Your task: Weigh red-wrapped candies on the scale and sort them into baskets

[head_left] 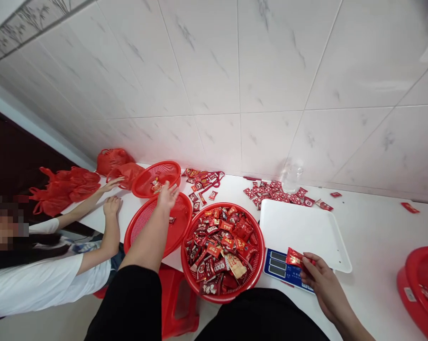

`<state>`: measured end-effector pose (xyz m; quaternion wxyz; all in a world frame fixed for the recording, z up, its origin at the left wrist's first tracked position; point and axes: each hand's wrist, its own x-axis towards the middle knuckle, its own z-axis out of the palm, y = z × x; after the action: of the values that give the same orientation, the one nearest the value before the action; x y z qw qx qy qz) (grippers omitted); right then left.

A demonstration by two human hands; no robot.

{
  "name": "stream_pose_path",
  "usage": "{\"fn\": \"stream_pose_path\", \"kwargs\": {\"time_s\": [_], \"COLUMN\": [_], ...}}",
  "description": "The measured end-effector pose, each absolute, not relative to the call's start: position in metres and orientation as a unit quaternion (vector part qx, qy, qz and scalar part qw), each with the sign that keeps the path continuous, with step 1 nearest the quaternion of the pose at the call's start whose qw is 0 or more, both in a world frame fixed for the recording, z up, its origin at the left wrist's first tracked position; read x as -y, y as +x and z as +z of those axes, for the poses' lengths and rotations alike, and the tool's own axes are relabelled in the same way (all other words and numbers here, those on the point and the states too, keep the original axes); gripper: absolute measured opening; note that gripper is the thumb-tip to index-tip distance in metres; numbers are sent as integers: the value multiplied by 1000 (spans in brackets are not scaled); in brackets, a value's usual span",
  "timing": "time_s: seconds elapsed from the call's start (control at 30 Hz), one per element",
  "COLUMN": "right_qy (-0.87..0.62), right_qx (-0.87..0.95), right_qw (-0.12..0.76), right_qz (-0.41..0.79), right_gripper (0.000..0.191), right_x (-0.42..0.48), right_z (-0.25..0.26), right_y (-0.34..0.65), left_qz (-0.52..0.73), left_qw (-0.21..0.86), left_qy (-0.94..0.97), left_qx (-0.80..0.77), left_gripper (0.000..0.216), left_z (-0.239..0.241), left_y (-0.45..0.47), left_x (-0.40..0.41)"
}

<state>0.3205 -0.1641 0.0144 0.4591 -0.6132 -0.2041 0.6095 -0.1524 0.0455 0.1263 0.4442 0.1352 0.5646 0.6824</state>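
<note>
My right hand (318, 279) pinches a small red wrapped candy (294, 257) over the front of a digital scale (285, 271). The scale carries a white tray (301, 222) and has a blue panel. My left hand (168, 196) is stretched out over two red baskets, fingers apart, with nothing visible in it. Beneath that arm lies the nearer red basket (139, 227), holding a few small packets. Just beyond my fingers, the farther red basket (141, 182) has a few pieces inside. Close to my body, a round red basket (261, 246) is heaped with assorted wrapped candies (223, 248).
Small red packets (270, 193) lie behind the scale beside a clear plastic item (292, 175). More packets (199, 180) lie by the wall. Tied red bags (71, 184) stand at left, near a co-worker's hands (112, 206). A red basin (413, 284) sits at right, a red stool (178, 303) below.
</note>
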Motion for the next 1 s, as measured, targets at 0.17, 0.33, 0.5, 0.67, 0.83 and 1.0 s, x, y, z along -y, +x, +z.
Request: {"fn": "stream_pose_path", "kwargs": {"time_s": [0.17, 0.33, 0.5, 0.67, 0.83, 1.0], "right_qy": [-610, -558, -546, -568, -580, -577], "right_qx": [208, 161, 166, 181, 201, 218], "right_qw": [454, 531, 547, 484, 449, 450], "right_qz": [615, 616, 612, 641, 650, 646], "right_gripper": [47, 66, 92, 84, 71, 67], "right_x": [158, 140, 130, 137, 142, 144], "right_z": [14, 9, 14, 15, 11, 9], "right_y": [321, 334, 340, 331, 328, 337], "left_qz": [352, 170, -11, 21, 30, 55], "left_qw": [534, 396, 236, 208, 270, 301], "left_qy": [399, 645, 695, 700, 724, 712], "left_qx": [-656, -632, -679, -683, -635, -633], "left_gripper": [35, 69, 75, 43, 24, 24], "left_z": [46, 8, 3, 5, 19, 48], "left_y": [-66, -1, 28, 43, 39, 20], "left_x": [6, 50, 53, 51, 49, 38]}}
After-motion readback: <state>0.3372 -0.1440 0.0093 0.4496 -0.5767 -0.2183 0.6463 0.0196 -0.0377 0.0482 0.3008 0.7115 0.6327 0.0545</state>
